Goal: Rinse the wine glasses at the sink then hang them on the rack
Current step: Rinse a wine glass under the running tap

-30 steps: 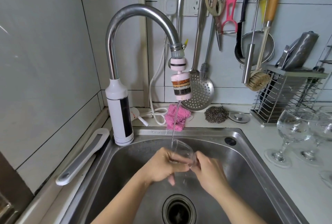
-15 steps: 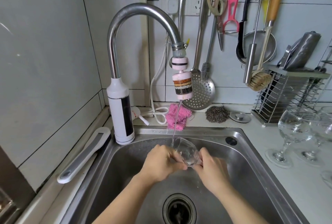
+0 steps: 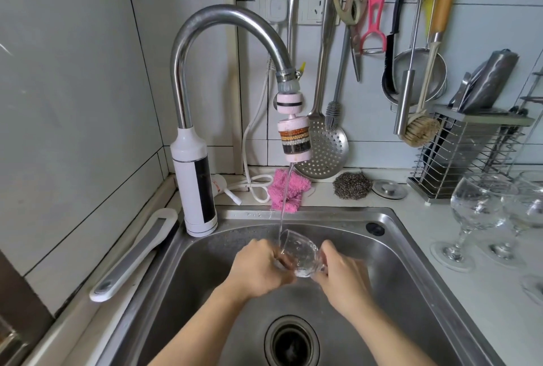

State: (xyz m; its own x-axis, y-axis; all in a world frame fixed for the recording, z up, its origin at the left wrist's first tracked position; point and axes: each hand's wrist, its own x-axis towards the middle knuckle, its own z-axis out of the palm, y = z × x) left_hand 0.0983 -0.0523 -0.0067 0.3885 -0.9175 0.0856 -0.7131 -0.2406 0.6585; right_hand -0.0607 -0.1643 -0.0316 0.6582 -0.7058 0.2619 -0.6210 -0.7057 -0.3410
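A grey-tiled kitchen corner is seen, with a stainless steel sink (image 3: 323, 213) set into a pale worktop. At the sink's back left corner a curved chrome tap with a white base (image 3: 194, 177) is mounted, and a pink filter cartridge with coloured layers (image 3: 294, 138) is fitted to its spout, above the sink. A thin stream of water (image 3: 285, 198) is seen falling from the filter into the sink. Over the sink's basin a clear wine glass (image 3: 299, 254) is held tilted, with its rim turned up and met by the stream. The bowl is grasped by the left hand (image 3: 258, 268), whose fingers are curled round it, and the lower end is clasped by the right hand (image 3: 343, 274); the stem is hidden by that hand. The sink's round dark drain (image 3: 291, 342) is seen in front of the hands. To the right of the sink, two more clear wine glasses (image 3: 476, 210) are stood upright on the worktop, close together. Behind the sink a fluffy pink cloth (image 3: 286, 189) and a grey steel-wool scourer (image 3: 352, 185) are laid, and a perforated steel skimmer (image 3: 326, 151) is hung on the wall. A wire cutlery rack (image 3: 464, 157) is placed behind the sink's right corner.
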